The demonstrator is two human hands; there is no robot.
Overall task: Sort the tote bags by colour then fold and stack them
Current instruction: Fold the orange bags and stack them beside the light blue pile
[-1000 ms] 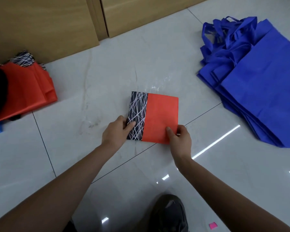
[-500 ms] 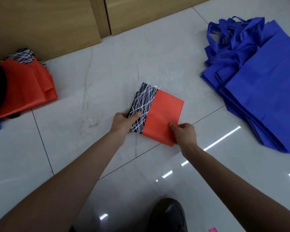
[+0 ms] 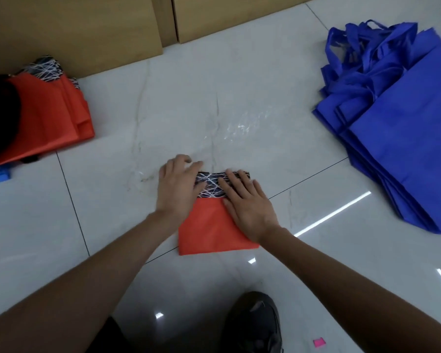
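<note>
left hand flat, pressing folded orange tote | right hand flat on same | floor

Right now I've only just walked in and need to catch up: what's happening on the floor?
A person presses a folded orange bag flat against the floor, with the left hand and right hand open on it. A pile of orange bags lies to the left, and blue bags lie unfolded to the right.

just one head cam, wide-angle, looking steeply down at the floor, pretty close up
</note>
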